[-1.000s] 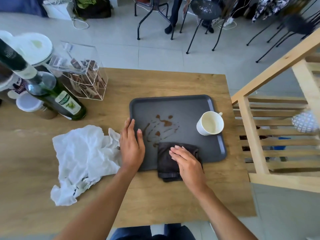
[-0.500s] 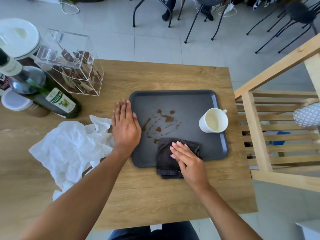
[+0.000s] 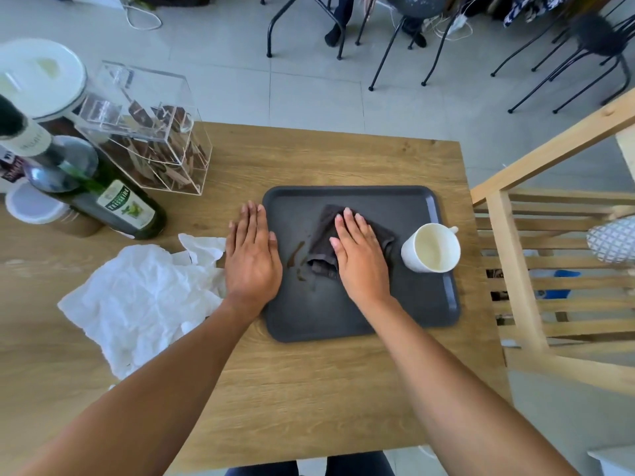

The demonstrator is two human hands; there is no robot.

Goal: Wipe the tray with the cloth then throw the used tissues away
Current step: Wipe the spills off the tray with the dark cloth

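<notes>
Right hand [image 3: 359, 257] flat, fingers spread, pressing dark cloth [image 3: 347, 242] at middle of tray [image 3: 343, 317]; remaining brown streaks [image 3: 298, 257] lie just left of cloth, so next stroke likely runs leftward; left hand [image 3: 252, 259] open-palmed, bracing tray's left rim; crumpled tissues [image 3: 144, 297] left of tray, nearer left hand

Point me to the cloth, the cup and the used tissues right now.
cloth [image 3: 323, 228]: head view, far corner beyond the fingertips.
cup [image 3: 431, 248]: head view, pale inside.
used tissues [image 3: 137, 297]: head view, middle of crumpled sheet.
</notes>
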